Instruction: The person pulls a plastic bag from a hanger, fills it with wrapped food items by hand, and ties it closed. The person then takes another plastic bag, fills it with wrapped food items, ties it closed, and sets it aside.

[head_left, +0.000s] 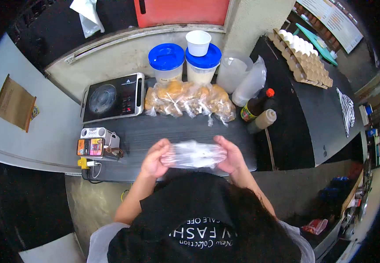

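A clear plastic bag (194, 154) is stretched crosswise in front of my chest, above the near edge of the dark table. Its left end is gripped by my left hand (155, 158), with the fingers closed on the plastic. At the other end, my right hand (231, 156) pinches it with the thumb on top. The bag looks thin and crinkled, and nothing shows inside it. Beyond my hands lie knotted clear bags of bread-like, golden-brown food (190, 100).
An induction cooker (113, 97) sits at the left, behind a small radio (98, 143) with a phone. Blue-lidded tubs (166, 61) line the wall. A sauce bottle (253, 107) and a squeeze bottle (263, 120) stand right, with egg trays (306, 65) on another counter.
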### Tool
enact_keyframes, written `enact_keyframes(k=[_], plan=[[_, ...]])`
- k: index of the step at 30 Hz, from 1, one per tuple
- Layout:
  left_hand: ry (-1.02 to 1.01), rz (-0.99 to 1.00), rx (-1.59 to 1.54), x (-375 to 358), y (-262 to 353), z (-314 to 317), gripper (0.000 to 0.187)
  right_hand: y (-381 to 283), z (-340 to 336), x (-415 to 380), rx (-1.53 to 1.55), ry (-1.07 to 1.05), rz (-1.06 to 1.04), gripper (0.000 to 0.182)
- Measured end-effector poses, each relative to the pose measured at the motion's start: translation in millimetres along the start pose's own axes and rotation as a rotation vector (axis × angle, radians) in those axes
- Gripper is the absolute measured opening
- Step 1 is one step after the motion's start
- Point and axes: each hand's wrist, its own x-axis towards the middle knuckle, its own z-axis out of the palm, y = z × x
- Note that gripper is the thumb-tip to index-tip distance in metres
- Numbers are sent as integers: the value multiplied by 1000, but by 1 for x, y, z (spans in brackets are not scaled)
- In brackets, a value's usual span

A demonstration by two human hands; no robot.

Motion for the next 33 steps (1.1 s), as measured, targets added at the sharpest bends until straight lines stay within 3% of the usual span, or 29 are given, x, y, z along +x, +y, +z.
enact_keyframes(k=[2, 4, 7, 10, 12, 14, 15, 16, 18, 19, 20, 22, 24, 25, 26, 28, 30, 31, 33], plan=[[144, 147, 73, -2, 8, -23, 12, -20, -42, 7, 62, -131, -96, 21], [315, 262, 93, -6, 20, -38, 15, -41, -30, -1, -27, -91, -311, 23], [571, 291, 499, -8, 14, -35, 34, -53, -18, -7, -301, -148, -316, 37], [504, 510, 1396, 3, 0, -2, 64, -52, -15, -2, -533, -247, -252, 44], [139, 573, 1665, 15, 2, 54, 81, -44, -12, 6, -692, -345, -179, 45], [-43, 433, 1904, 27, -9, 69, 77, -36, 1, 6, -778, -455, -141, 49], [-116, 486, 2013, 33, -16, 64, 60, -33, 8, 5, -844, -503, -156, 50], [-86, 384, 1990, 38, -22, 47, 53, -32, 14, 3, -911, -549, -176, 51], [-44, 192, 1937, 49, -26, 22, 39, -36, 21, -3, -1160, -391, -238, 64], [66, 372, 1816, 46, -29, 22, 34, -40, 21, -5, -1355, -266, -294, 68], [95, 316, 1525, 45, -29, 22, 37, -43, 20, -6, -1543, -130, -343, 72], [156, 190, 938, 36, -23, 36, 41, -39, -17, 13, -1702, 5, -622, 63], [82, 70, 817, 28, -14, 54, 45, -41, -62, 37, -1947, 12, -932, 54], [26, 50, 749, 25, -13, 54, 45, -38, -69, 41, -1834, 76, -745, 40], [-28, 30, 682, 22, -13, 53, 46, -36, -76, 48, -1507, 59, -542, 37], [-93, 56, 720, 16, -17, 23, 28, -30, -79, 54, -844, 30, -147, 29], [-191, 39, 843, 13, -14, -6, 17, -32, -48, 36, -449, 7, -35, 25], [-141, 68, 995, 14, -10, -4, 8, -33, -34, 30, -251, -6, 20, 23], [54, 129, 1512, 14, -11, -7, 11, -36, -46, 35, -259, -27, 58, 27]])
